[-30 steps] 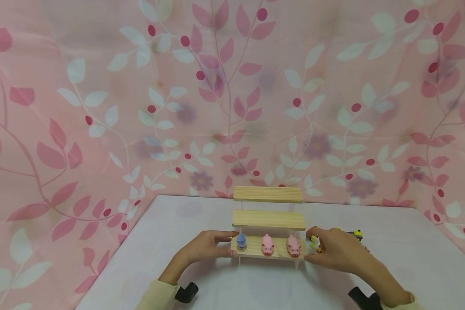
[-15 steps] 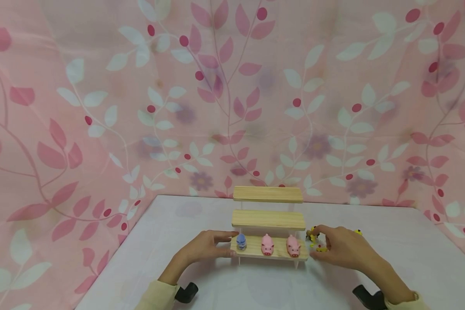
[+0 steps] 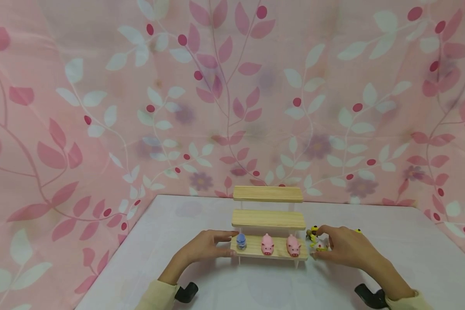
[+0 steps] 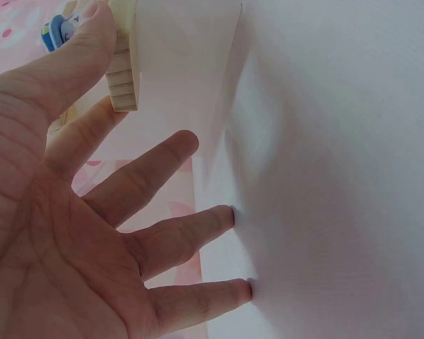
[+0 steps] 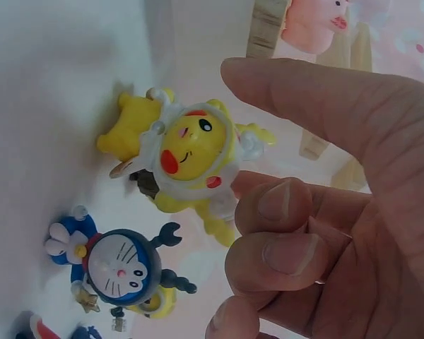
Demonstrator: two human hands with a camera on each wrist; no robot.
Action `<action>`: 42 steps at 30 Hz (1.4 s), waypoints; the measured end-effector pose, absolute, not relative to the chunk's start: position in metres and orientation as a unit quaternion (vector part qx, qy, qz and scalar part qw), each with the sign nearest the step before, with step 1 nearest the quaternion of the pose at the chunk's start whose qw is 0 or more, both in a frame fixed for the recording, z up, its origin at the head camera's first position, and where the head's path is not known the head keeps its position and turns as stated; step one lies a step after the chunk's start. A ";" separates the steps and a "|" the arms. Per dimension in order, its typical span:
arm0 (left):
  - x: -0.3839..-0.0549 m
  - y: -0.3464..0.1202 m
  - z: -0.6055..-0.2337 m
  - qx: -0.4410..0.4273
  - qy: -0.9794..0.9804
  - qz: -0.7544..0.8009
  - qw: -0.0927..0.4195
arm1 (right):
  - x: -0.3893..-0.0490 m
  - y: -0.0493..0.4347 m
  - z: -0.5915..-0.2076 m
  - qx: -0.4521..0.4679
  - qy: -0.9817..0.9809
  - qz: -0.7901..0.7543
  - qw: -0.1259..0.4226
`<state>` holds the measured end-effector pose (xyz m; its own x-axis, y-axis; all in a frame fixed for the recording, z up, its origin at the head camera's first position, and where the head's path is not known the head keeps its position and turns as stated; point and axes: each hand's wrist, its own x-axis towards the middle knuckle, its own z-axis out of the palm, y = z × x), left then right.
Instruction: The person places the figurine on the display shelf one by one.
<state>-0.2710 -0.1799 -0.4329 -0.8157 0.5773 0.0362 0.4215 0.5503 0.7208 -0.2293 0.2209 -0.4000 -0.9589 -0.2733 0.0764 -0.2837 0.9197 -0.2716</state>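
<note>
My left hand [image 3: 206, 249] pinches the left end of the bottom board of a three-tier wooden display shelf [image 3: 268, 218] between thumb and index finger. Its other fingers spread toward the tabletop in the left wrist view. A small blue-capped figurine [image 3: 241, 242] stands on that board near my thumb, with two pink pig figurines [image 3: 267, 244] farther right. My right hand [image 3: 350, 249] is just off the shelf's right end, thumb extended and fingers loosely bent, holding nothing. Close to its fingertips stands a yellow figurine in a white hood [image 5: 194, 145].
Behind and beside my right hand are more figurines, among them a blue and white cat figurine [image 5: 120, 265]. A white cloth covers the table [image 3: 201, 284], and a pink floral curtain [image 3: 232, 107] hangs behind it. The shelf's two upper boards hold nothing.
My right hand has let go of the shelf's right end and moved slightly right, uncovering more of the yellow figurines. The left hand has stayed in place on the shelf.
</note>
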 end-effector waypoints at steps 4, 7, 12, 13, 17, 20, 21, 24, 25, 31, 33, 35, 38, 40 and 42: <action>-0.273 -0.180 -0.435 0.288 0.874 0.378 0.102 | -0.231 0.222 -0.401 0.142 -0.980 0.139 0.012; -0.273 -0.181 -0.436 0.288 0.873 0.380 0.103 | -0.233 0.223 -0.404 0.143 -0.980 0.135 0.010; -0.273 -0.181 -0.435 0.288 0.872 0.382 0.103 | -0.235 0.223 -0.406 0.142 -0.982 0.125 0.009; -0.272 -0.180 -0.435 0.287 0.872 0.382 0.103 | -0.235 0.223 -0.406 0.138 -0.982 0.125 0.007; -0.273 -0.180 -0.434 0.287 0.874 0.379 0.100 | -0.235 0.223 -0.407 0.132 -0.983 0.126 0.001; -0.273 -0.181 -0.435 0.286 0.874 0.379 0.101 | -0.236 0.224 -0.409 0.129 -0.984 0.124 -0.001; -0.273 -0.181 -0.435 0.286 0.874 0.380 0.101 | -0.237 0.223 -0.409 0.128 -0.984 0.124 -0.002; -0.274 -0.181 -0.435 0.285 0.873 0.383 0.104 | -0.237 0.223 -0.410 0.129 -0.984 0.121 -0.002; -0.274 -0.181 -0.436 0.285 0.873 0.383 0.105 | -0.237 0.223 -0.410 0.130 -0.984 0.121 -0.001; -0.273 -0.181 -0.436 0.284 0.874 0.380 0.102 | -0.237 0.223 -0.410 0.133 -0.983 0.126 0.000; -0.273 -0.181 -0.436 0.284 0.875 0.379 0.101 | -0.237 0.223 -0.409 0.129 -0.983 0.130 -0.005; -0.273 -0.181 -0.436 0.283 0.875 0.379 0.101 | -0.236 0.224 -0.409 0.129 -0.983 0.132 -0.007; -0.273 -0.181 -0.436 0.283 0.875 0.378 0.100 | -0.236 0.225 -0.409 0.127 -0.983 0.135 -0.010; -0.273 -0.181 -0.436 0.284 0.876 0.378 0.099 | -0.235 0.225 -0.409 0.130 -0.982 0.134 -0.007; -0.273 -0.181 -0.436 0.283 0.876 0.378 0.098 | -0.235 0.225 -0.409 0.131 -0.982 0.134 -0.006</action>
